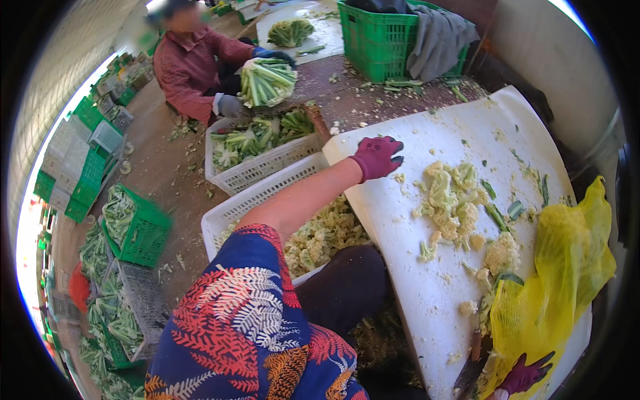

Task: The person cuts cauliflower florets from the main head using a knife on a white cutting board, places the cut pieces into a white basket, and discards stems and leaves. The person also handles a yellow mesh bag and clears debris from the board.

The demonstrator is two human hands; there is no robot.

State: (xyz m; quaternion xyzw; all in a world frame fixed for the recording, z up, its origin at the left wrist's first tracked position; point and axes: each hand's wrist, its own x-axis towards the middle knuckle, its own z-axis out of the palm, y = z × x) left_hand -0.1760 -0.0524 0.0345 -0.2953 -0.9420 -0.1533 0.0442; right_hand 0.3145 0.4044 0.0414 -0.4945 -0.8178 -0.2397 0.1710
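My left hand (378,158), in a maroon glove with dark fingertips, is over the near-left part of a white board (400,215), holding nothing that I can see. At the lower right my gloved right hand (526,374) lies against a yellow mesh bag (555,270), fingers spread. Cut cauliflower florets (450,200) are heaped mid-board. A larger cauliflower piece (501,254) lies between them and the bag. Beside the bag is a brown handle-like piece (476,347); its tool cannot be made out. Below my left arm, a white crate (265,192) holds many florets (325,235).
Across from me a person (192,70) in gloves holds a trimmed cauliflower head (268,82) over a white crate (265,159) of leaves. A green crate (377,45) with a grey cloth (440,42) stands behind the board. Leaf-filled crates (137,225) line the left.
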